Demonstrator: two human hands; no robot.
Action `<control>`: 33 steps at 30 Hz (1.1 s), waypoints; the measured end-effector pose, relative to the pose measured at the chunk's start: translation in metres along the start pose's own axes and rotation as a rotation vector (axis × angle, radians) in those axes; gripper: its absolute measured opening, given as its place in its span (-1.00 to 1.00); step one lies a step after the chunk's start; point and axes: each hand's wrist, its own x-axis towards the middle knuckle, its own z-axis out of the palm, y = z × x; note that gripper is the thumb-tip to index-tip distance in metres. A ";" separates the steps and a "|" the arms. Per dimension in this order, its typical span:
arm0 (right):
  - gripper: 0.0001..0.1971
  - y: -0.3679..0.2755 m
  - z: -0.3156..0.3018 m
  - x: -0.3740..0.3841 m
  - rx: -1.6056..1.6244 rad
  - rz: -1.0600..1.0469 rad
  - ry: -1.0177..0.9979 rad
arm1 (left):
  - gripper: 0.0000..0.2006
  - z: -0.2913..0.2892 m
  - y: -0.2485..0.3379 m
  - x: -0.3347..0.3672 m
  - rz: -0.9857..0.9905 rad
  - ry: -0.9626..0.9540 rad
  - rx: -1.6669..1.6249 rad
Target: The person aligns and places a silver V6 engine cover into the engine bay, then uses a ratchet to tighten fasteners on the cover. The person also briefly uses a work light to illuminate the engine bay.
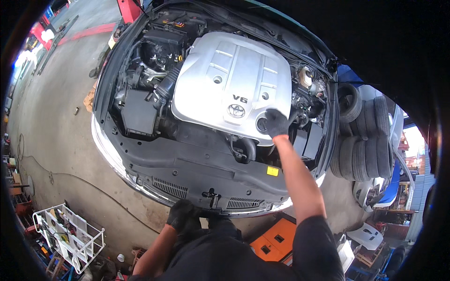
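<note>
A silver engine cover [225, 89] lies over the engine of a car with its hood raised. My right hand [277, 122], in a black glove with an orange cuff, reaches to the cover's near right corner. It is at a round opening [261, 124] with a dark cap-like part inside; the fingers are blurred and partly hidden. My left hand [185, 215], also gloved in black, is low beside the car's front edge, close to my body. Its fingers look curled; what they hold, if anything, is hidden.
A black radiator shroud [187, 166] spans the front of the engine bay. Stacked tyres [361, 157] stand to the right. A white wire rack [70, 236] is at lower left, and an orange panel [276, 239] at lower right. A hose [89, 185] crosses the floor.
</note>
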 end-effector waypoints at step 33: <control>-0.79 0.023 0.028 0.101 -0.198 -0.100 -0.113 | -0.86 -0.004 -0.024 0.017 -0.350 0.271 -0.488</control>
